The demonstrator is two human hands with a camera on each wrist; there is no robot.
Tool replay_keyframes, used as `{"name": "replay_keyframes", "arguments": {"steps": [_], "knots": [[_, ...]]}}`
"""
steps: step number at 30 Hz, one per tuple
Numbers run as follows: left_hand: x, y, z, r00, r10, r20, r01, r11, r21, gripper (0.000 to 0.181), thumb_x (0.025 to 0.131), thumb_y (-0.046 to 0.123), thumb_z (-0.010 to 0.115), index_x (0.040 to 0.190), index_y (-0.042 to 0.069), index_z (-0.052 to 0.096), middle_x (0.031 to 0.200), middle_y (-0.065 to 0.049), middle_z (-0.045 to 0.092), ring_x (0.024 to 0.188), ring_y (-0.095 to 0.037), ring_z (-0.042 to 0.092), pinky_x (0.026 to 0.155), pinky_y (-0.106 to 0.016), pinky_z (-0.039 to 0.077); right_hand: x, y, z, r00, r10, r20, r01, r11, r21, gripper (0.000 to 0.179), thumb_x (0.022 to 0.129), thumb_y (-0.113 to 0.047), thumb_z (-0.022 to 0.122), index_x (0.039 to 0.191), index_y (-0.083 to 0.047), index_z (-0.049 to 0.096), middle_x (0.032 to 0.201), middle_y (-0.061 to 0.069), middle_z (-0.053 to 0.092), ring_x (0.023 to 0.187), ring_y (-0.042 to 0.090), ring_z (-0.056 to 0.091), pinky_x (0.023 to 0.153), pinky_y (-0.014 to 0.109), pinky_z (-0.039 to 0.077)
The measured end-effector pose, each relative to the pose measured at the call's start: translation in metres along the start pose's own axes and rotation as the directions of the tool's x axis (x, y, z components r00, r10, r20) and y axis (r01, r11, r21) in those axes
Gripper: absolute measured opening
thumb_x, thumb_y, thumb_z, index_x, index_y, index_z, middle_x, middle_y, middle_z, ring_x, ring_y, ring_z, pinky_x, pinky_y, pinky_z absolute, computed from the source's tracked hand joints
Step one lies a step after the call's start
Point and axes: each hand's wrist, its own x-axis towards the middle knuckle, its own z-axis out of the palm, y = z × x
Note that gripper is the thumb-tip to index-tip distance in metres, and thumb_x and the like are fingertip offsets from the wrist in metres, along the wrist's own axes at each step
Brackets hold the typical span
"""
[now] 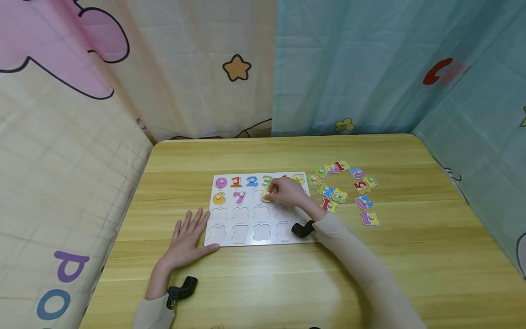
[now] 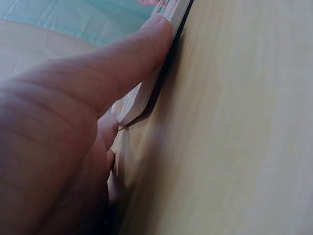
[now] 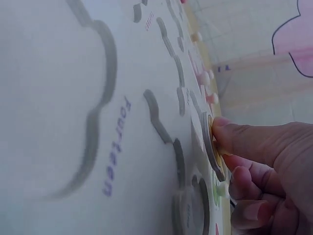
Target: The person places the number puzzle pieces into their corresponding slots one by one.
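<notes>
A white number puzzle board lies on the table, with knobbed number pieces such as a purple 0, an orange 6 and a purple 7 set in its upper rows. Between thumb and fingers, my right hand pinches a yellow number piece over the second row, beside the 7; fingers partly cover it, so its digit is unclear. Spread flat at the board's lower left corner is my left hand. Its thumb touches the board's edge in the left wrist view.
Several loose two-digit pieces lie right of the board, among them a purple and yellow one and a red and yellow 11. Empty recesses fill the board's lower rows. Printed curtains stand behind the wooden table.
</notes>
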Motion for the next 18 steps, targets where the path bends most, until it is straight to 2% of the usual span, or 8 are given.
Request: {"name": "replay_keyframes", "arguments": {"steps": [9, 18], "knots": [[0.0, 0.0, 0.001, 1.0, 0.001, -0.002, -0.001, 1.0, -0.003, 0.095, 0.083, 0.057, 0.064, 0.153, 0.012, 0.017, 0.157, -0.015, 0.005, 0.141, -0.038, -0.01, 0.108, -0.054, -0.012, 0.016, -0.007, 0.018, 1.0, -0.01, 0.013, 0.01, 1.0, -0.003, 0.025, 0.081, -0.04, 0.075, 0.08, -0.018, 0.063, 0.064, -0.006, 0.053, 0.056, 0.011, 0.046, 0.051, 0.025, 0.032], [-0.001, 0.004, -0.001, 1.0, 0.012, -0.015, -0.012, 1.0, -0.009, 0.094, 0.084, 0.055, 0.063, 0.152, 0.01, 0.019, 0.157, -0.017, 0.007, 0.14, -0.041, -0.008, 0.107, -0.056, -0.01, 0.017, -0.013, 0.02, 1.0, 0.011, 0.025, -0.011, 1.0, -0.005, 0.026, 0.081, -0.04, 0.075, 0.083, -0.016, 0.065, 0.066, -0.005, 0.054, 0.059, 0.012, 0.048, 0.054, 0.025, 0.033]]}}
